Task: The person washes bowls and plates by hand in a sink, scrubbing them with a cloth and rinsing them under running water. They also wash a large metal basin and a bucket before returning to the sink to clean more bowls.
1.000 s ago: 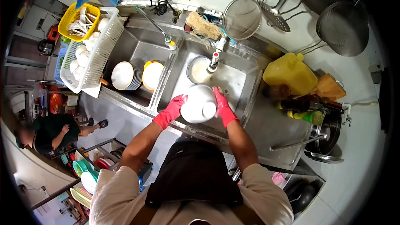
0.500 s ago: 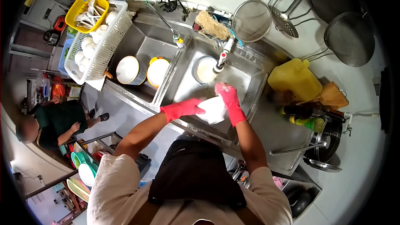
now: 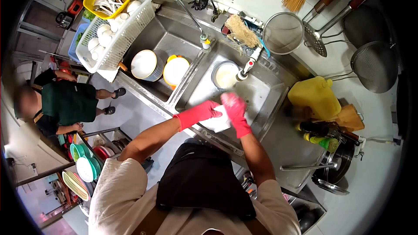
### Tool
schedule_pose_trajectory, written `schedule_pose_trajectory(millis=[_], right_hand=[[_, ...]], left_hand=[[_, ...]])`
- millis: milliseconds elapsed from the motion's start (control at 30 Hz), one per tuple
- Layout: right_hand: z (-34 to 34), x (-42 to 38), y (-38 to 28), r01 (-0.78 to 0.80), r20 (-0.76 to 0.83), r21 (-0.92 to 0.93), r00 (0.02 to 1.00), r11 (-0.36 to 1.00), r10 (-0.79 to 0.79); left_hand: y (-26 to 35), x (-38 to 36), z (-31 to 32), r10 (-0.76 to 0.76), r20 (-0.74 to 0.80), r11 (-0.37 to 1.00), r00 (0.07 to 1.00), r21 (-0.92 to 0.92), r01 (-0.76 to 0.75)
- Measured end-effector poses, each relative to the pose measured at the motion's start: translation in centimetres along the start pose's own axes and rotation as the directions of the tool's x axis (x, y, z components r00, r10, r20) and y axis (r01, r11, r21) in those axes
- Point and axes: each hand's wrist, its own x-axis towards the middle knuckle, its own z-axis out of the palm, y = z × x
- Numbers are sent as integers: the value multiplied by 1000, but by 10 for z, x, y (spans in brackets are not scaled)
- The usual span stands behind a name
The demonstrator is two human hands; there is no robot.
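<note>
Both my hands wear red rubber gloves over the right-hand sink basin. My left hand [image 3: 201, 114] grips the edge of a white dish [image 3: 217, 123], with the thumb on its upper side. Across the dish's upper part lies my right hand [image 3: 235, 111], smeared by motion, its fingers curled; whether it holds a cloth or scourer cannot be made out. The gloves cover much of the dish, so its full shape is hidden. Just beyond my hands, a round bowl [image 3: 226, 75] with cloudy liquid stands under the tap [image 3: 244, 70].
Stacked bowls [image 3: 144, 65] and an orange-rimmed bowl [image 3: 176, 72] occupy the left basin. A white basket [image 3: 142, 14] of cups stands beside it. A yellow jug [image 3: 314, 97] and bottles are at the right. Strainers [image 3: 284, 33] hang above. Another person [image 3: 69, 102] stands at the left.
The view has shifted, so the sinks appear farther right and lower. My right hand has moved over the dish, covering more of it. The other person has changed posture, with arms apart.
</note>
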Motion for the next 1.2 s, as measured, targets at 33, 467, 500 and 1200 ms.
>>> schedule_pose_trajectory(millis=[33,467,500,1200], right_hand=[[8,8,22,34,61,-81,998,996,-29],[19,-15,-57,51,-223,743,959,668,175],[14,-15,-58,256,-260,373,951,892,-165],[52,4,-39,-592,665,741,711,-317,229]], left_hand=[[-5,-5,-8,-38,-51,990,998,133,45],[-22,1,-31,-28,-296,950,955,-306,-67],[-21,1,-28,63,-248,945,967,-295,-137],[29,-41,-50,320,-566,919,760,-11,-395]])
